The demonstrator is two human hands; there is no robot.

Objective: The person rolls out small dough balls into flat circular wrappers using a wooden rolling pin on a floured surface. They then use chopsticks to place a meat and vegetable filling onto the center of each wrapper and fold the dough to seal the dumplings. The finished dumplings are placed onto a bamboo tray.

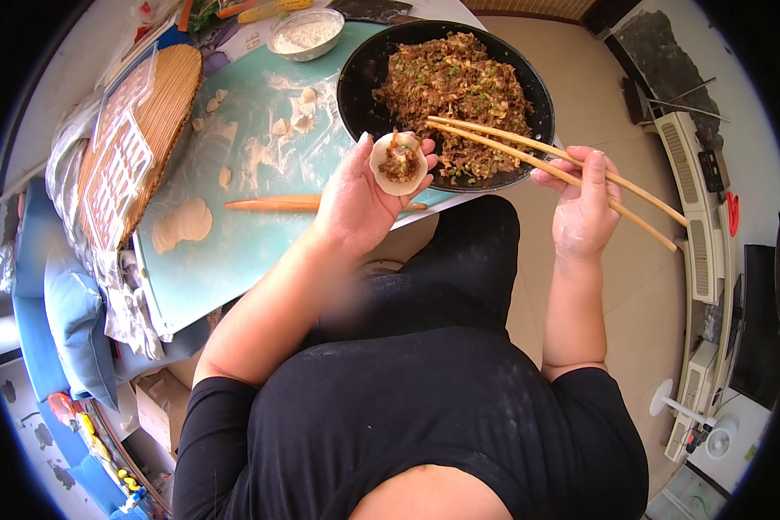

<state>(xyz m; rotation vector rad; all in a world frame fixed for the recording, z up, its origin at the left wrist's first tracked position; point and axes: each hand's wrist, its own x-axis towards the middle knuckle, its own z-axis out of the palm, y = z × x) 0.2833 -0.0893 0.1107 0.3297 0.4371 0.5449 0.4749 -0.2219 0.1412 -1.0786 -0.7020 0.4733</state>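
A round dumpling wrapper (391, 185) rests in my cupped left hand (355, 201), with a small heap of brown filling (402, 161) on its middle. My right hand (583, 208) grips a pair of long wooden chopsticks (529, 149). Their tips reach over the near part of a black pan (353, 94), just right of the wrapper. Chopped brown filling with green bits (459, 82) fills much of that pan. Partly behind my left hand lies a wooden rolling pin (269, 204). Flat wrappers (182, 225) overlap farther left.
Small dough pieces (302, 113) are scattered over the floury green tabletop (260, 260). A bowl of flour (306, 33) stands at the back. On the left, a round woven tray (175, 87) with a white plastic rack (117, 173) overhangs the table edge.
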